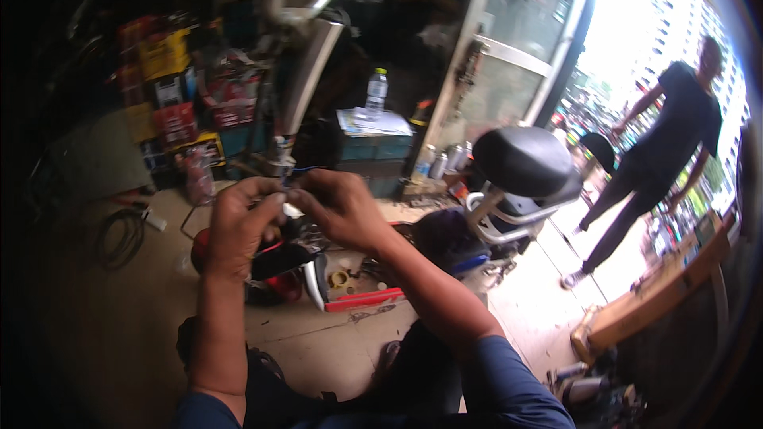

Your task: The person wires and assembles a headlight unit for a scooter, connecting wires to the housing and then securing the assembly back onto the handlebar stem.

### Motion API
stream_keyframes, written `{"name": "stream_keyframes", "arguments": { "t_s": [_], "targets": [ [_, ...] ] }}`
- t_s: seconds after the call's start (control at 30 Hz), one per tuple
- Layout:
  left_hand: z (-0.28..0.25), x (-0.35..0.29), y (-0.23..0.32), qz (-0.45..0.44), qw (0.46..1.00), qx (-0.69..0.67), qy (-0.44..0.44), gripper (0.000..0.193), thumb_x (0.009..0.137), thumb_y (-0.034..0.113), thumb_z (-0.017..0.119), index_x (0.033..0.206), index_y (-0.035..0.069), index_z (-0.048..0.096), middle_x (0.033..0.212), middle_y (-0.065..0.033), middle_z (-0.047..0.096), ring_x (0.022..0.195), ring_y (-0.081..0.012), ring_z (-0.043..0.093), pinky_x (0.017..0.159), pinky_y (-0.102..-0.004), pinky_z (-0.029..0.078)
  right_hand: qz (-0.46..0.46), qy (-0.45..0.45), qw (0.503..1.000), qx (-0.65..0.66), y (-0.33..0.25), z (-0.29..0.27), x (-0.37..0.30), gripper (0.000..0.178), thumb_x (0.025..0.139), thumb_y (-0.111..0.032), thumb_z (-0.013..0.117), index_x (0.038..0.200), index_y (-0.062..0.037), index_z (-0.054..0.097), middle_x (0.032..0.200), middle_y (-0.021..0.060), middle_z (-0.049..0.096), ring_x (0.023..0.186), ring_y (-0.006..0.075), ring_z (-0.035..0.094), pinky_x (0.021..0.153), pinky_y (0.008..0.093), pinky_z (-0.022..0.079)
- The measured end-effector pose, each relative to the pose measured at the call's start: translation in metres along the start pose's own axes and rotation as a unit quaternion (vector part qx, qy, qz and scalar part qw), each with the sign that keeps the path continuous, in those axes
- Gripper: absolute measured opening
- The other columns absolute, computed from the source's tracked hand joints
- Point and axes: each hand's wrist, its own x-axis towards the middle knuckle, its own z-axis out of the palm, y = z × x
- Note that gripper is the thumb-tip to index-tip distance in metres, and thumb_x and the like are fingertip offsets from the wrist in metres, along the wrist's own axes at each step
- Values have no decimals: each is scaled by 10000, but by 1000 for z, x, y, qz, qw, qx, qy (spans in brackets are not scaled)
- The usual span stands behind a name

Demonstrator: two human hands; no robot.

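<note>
My left hand [243, 221] and my right hand [343, 205] are raised in front of me, fingertips pinched close together. Whatever is between the fingers is too small and blurred to name. Below and behind them stands a red electric scooter [367, 299] with its floor section opened up. Inside that opening lies a yellow ring-shaped part [339, 279] among other small pieces. The scooter's black seat [523, 160] is at the right, above a pale metal rack [502, 222]. My hands partly hide the scooter's front.
A clear bottle with a yellow cap [376, 94] stands on papers over a dark green box [373, 148]. Coiled black cable [121, 240] lies on the floor at left. A person in dark clothes [674, 131] is by the doorway, near a wooden bench [652, 302].
</note>
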Motion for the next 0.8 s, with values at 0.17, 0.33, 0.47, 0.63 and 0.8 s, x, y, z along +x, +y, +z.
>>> {"name": "stream_keyframes", "arguments": {
  "t_s": [0.17,0.33,0.47,0.63,0.8],
  "targets": [
    [8,3,4,-15,999,-34,-26,100,971,83,702,1040,11,699,760,-19,689,573,-29,550,517,-168,394,260,-90,919,284,3,-18,3,255,1037,-222,682,909,-11,747,742,22,671,702,77,611,600,249,445],
    [8,5,1,-6,998,-55,-14,79,966,73,703,1019,13,704,747,-26,677,557,-40,539,508,-186,394,-137,123,982,-38,12,-8,-13,120,960,-102,738,1025,-1,732,848,119,716,739,248,723,656,359,557],
    [7,0,5,-19,999,-38,8,72,965,71,700,1010,16,704,743,-23,675,546,-41,540,493,-181,394,-332,56,907,-253,10,-19,-6,327,876,-64,764,1196,-43,701,1066,126,729,870,297,745,687,400,600],
    [4,-4,12,5,1000,-7,-1,96,975,100,684,1046,35,688,803,12,663,592,-29,543,499,-182,404,-339,12,893,-295,9,-22,4,297,881,-56,743,1176,-49,709,1052,120,725,814,297,723,674,391,587],
    [15,1,2,-3,998,-50,-24,165,957,116,736,1087,17,714,802,0,689,599,-38,569,536,-183,436,-191,55,977,-82,5,-13,-7,77,922,-51,704,986,-30,742,795,73,689,690,193,682,632,320,515]
  ]
}}
